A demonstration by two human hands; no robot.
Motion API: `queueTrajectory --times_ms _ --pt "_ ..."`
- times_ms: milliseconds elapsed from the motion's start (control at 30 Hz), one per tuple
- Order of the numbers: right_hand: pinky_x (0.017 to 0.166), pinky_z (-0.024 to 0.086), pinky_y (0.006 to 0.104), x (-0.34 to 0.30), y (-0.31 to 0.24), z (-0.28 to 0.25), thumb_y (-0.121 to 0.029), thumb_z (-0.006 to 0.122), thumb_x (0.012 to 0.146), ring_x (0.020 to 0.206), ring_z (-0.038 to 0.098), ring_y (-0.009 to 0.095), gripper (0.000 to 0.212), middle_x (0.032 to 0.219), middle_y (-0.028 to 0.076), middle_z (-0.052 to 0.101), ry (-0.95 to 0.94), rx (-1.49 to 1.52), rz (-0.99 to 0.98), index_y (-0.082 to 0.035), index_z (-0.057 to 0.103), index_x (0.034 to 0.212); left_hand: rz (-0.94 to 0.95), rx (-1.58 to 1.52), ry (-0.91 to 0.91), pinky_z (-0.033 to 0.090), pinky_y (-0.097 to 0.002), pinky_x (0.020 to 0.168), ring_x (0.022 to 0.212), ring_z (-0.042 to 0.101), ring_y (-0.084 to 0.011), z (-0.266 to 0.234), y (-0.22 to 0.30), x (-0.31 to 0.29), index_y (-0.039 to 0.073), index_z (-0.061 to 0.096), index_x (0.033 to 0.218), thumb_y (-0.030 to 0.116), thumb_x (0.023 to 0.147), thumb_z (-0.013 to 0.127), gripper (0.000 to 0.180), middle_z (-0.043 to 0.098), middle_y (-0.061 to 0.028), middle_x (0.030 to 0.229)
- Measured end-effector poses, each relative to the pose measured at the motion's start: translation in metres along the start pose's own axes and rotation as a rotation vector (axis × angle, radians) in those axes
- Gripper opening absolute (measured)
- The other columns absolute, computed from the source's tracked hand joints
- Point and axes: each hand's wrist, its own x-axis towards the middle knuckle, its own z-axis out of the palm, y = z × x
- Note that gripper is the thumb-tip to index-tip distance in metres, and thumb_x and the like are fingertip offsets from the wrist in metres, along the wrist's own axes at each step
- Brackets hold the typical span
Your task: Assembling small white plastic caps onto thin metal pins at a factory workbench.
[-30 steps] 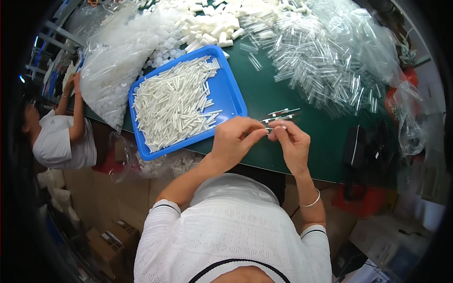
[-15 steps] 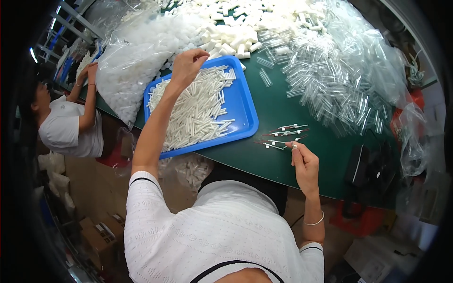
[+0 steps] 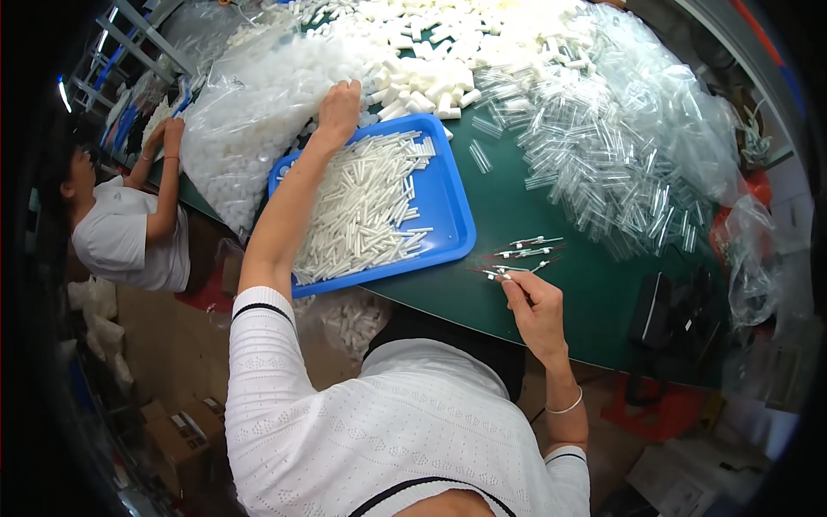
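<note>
My left hand [image 3: 341, 109] reaches over the far edge of a blue tray [image 3: 448, 244], at the near side of a pile of translucent white round pieces [image 3: 332, 62]. Its fingers look curled together, and whatever they hold is hidden. Many short white sticks [image 3: 366, 202] fill most of the tray. Near the table's front edge my right hand [image 3: 538, 317] pinches a small white piece between thumb and fingers. Just beyond it lie several thin red-and-white wired parts [image 3: 525, 252], each with a small white block on it.
Clear plastic tubes [image 3: 603, 172] are heaped to the right on the green table [image 3: 431, 293], with white foam-like cylinders [image 3: 431, 86] behind the tray. A clear bag [image 3: 233, 121] stands at left. Black device [image 3: 652, 308] at right; a co-worker [image 3: 129, 224] works at far left.
My left hand has moved away from over the tray's far part to the white round pieces beyond its rim. My right hand has shifted slightly left and nearer to me.
</note>
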Motion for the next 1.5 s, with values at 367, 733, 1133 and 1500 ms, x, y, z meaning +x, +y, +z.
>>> queueTrajectory --times_ms 367,733,1133,1500 --pt "0.049 0.041 0.0232 0.005 -0.002 0.005 -0.007 0.062 0.090 0.054 0.053 0.010 0.014 0.073 0.007 0.064 0.010 0.011 -0.051 0.004 0.067 0.098 0.439 0.162 -0.002 0.053 -0.0371 0.075 0.094 0.057 -0.0270 0.005 -0.033 -0.002 0.006 0.060 0.090 0.006 0.077 0.065 0.014 0.056 -0.0104 0.090" --pt "0.049 0.041 0.0230 0.008 0.000 0.002 -0.008 0.062 0.091 0.054 0.052 0.009 0.013 0.067 0.005 0.060 -0.005 0.028 -0.045 0.003 0.067 0.096 -0.096 -0.427 -0.006 0.053 -0.0311 0.065 0.072 0.067 -0.0215 -0.026 0.001 -0.023 0.013 0.069 0.100 0.014 0.082 0.064 0.019 0.069 -0.0075 0.080" --pt "0.050 0.041 0.0249 0.013 -0.005 0.016 -0.007 0.062 0.090 0.054 0.053 0.011 0.012 0.068 0.007 0.060 -0.060 0.075 -0.035 0.004 0.065 0.094 0.144 -0.849 -0.487 0.049 -0.0266 0.066 0.073 0.061 -0.0149 -0.057 0.105 -0.096 0.005 0.071 0.098 0.000 0.084 0.061 0.017 0.066 -0.0078 0.085" --pt "0.049 0.040 0.0221 0.009 0.000 0.008 -0.008 0.061 0.091 0.055 0.052 0.008 0.014 0.071 0.005 0.062 -0.031 0.090 -0.003 0.003 0.067 0.096 0.215 -0.697 -0.375 0.050 -0.0370 0.074 0.085 0.061 -0.0280 -0.082 0.118 -0.135 0.006 0.069 0.094 0.008 0.079 0.071 0.015 0.065 -0.0119 0.087"
